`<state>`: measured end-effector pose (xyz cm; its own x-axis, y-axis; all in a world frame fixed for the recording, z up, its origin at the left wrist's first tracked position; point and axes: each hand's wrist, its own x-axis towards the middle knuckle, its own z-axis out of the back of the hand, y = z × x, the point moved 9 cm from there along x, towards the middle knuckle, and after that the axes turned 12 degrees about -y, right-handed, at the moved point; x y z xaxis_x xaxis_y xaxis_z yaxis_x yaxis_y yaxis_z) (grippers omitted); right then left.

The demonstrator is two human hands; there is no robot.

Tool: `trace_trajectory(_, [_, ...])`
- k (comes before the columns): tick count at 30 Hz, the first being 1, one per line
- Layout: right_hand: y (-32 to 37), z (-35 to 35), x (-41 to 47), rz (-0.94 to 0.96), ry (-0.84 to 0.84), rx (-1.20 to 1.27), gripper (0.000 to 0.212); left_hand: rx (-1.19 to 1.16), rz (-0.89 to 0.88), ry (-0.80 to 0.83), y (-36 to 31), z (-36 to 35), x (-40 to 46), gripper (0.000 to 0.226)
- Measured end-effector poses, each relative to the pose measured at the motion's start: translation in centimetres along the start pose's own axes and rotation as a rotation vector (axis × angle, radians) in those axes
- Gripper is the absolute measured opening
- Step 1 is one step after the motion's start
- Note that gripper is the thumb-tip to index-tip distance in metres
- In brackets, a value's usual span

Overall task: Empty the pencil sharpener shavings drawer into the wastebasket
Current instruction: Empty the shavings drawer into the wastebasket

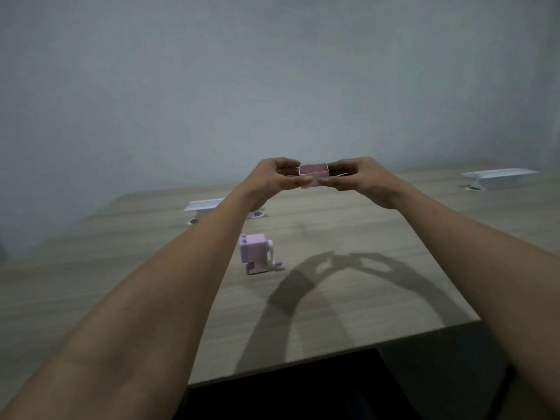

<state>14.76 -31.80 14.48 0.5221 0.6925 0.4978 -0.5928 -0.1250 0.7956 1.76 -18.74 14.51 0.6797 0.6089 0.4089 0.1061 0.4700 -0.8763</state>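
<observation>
Grey wall is filling the head view behind a wooden desk (348, 231), where the purple pencil sharpener (256, 253) is standing alone. I am holding its pink shavings drawer (313, 174) raised above the desk, my left hand (277, 180) and right hand (353, 177) each pinching one end. It is looking light, thin-walled and stiff, so I am judging the end walls the safest hold, keeping it level. No wastebasket is showing.

I see table (348, 231) mostly bare around sharpener (257, 257), wide free room right of it; white brackets (206, 205) (500, 178) stand only near far edge.
</observation>
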Motion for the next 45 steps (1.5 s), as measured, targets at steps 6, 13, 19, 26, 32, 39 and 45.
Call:
trace_trajectory(6, [-1.1, 10.6, -2.9, -0.046, -0.134, -0.097, 0.055, -0.106, -0.066, 0.168, -3.2, -10.6, 0.6, 0.046])
trace_trajectory(13, [-2.3, 22.2, -10.1, -0.149, -0.274, -0.201, 0.049, -0.31, -0.042, 0.337, -6.4, -23.3, -2.1, 0.039])
trace_trajectory(19, [-3.7, 29.0, -18.7, -0.311, -0.362, -0.243, 0.043, -0.406, -0.042, 0.506, -8.4, -32.8, -7.7, 0.031])
trace_trajectory(26, [-6.7, 34.3, -27.9, -0.473, -0.489, -0.197, 0.04, -0.403, -0.011, 0.585, -7.9, -41.1, -13.7, 0.049])
trace_trajectory(32, [-13.1, 35.8, -34.7, -0.651, -0.495, -0.131, 0.065, -0.359, 0.027, 0.626, -4.2, -46.5, -18.8, 0.05])
trace_trajectory(39, [-20.4, 33.5, -42.6, -0.826, -0.559, -0.076, 0.049, -0.24, 0.105, 0.726, 3.0, -50.4, -24.4, 0.059])
trace_trajectory(45, [-26.8, 28.9, -48.1, -0.95, -0.564, 0.03, 0.047, -0.175, 0.314, 0.775, 12.0, -52.7, -29.0, 0.064])
